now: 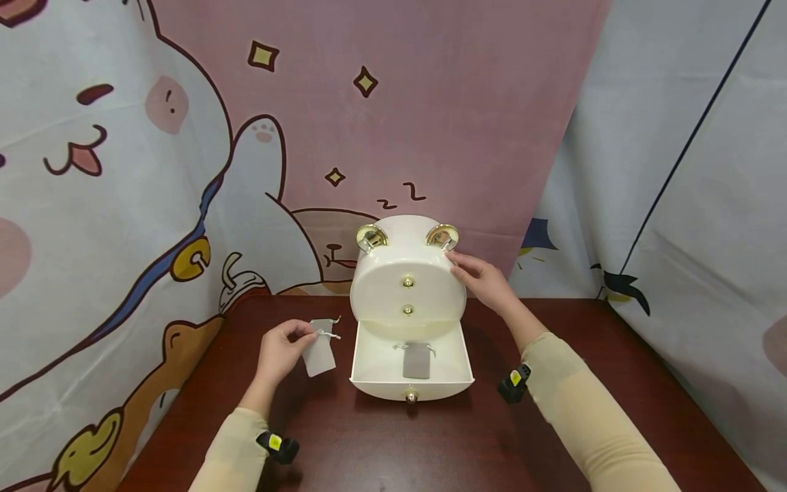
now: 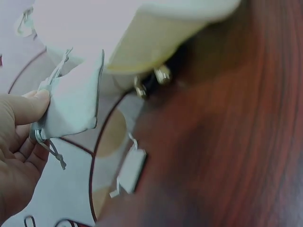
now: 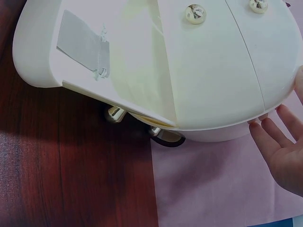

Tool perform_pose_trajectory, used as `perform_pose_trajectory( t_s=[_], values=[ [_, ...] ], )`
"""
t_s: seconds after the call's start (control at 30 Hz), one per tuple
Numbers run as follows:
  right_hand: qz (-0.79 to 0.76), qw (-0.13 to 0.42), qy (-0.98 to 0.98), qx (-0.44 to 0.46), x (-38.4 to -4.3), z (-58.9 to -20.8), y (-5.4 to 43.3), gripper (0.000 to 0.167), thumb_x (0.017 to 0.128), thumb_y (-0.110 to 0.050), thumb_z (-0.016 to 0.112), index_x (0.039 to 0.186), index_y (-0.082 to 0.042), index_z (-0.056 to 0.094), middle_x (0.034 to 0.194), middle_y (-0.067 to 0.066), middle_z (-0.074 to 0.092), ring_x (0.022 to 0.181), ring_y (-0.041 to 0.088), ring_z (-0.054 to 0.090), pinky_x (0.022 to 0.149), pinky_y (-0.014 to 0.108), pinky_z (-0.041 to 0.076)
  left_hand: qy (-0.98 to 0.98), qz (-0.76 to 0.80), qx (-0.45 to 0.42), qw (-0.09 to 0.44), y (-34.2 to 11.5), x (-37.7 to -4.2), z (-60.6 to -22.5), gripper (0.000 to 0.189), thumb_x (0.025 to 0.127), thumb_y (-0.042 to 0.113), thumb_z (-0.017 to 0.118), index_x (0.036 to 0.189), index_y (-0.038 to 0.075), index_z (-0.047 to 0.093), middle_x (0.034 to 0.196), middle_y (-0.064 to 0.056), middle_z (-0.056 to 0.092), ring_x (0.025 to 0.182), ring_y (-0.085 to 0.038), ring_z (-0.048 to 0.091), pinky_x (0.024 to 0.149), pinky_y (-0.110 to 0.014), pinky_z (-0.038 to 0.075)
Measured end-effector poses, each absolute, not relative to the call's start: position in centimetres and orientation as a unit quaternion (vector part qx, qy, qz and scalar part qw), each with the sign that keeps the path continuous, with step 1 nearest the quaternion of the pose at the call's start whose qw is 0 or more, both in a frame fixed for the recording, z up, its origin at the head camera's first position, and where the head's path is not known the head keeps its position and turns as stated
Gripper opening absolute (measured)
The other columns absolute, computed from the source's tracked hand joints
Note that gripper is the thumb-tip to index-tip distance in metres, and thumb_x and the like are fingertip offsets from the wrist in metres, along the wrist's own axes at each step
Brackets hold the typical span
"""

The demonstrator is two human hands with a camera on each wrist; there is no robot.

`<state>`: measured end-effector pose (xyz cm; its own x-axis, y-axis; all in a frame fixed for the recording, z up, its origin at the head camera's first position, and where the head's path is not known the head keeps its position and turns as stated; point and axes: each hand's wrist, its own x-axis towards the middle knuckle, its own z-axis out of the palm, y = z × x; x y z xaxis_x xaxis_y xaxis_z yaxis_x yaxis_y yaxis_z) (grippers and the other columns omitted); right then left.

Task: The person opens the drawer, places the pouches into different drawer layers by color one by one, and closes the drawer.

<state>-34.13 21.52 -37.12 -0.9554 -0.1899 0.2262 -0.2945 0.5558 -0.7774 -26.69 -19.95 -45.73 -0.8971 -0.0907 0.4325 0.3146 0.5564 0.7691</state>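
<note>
A small grey drawstring pouch (image 1: 320, 357) hangs from my left hand (image 1: 281, 350), pinched near its cord end between thumb and fingers. Behind it a second grey pouch (image 2: 132, 170) lies on the table. My right hand (image 1: 484, 279) rests against the upper right side of a cream storage box (image 1: 408, 294), its fingers fairly straight. The box has gold knobs and two round gold ears on top. Its bottom drawer (image 1: 375, 369) is pulled out, and inside lies another grey pouch (image 1: 417, 361) with its cords toward the back.
The box stands on a dark red wood-grain table (image 1: 393, 451). A printed cloth (image 1: 443, 123) with cartoon animals hangs behind and at the left. Gold feet (image 3: 115, 114) show beneath the box. Each wrist wears a small black camera (image 1: 514, 384).
</note>
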Motion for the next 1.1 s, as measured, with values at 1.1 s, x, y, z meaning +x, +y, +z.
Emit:
perform_pose_trajectory(
  t_s=[1.1],
  values=[
    [0.448,0.068,-0.879,0.147,-34.3,-37.3,21.6,0.052,0.098,-0.042,0.06,0.146,-0.024,0.052,0.152,0.005,0.044,0.138,0.032,0.041,0.106,0.052,0.04,-0.847,-0.448,-0.21,0.193,-9.3,-27.3,-42.5,0.012,0.077,0.002,0.083,0.08,0.012,0.077,0.082,0.003,0.071,0.079,-0.015,0.064,0.071,-0.033,0.054]
  ],
)
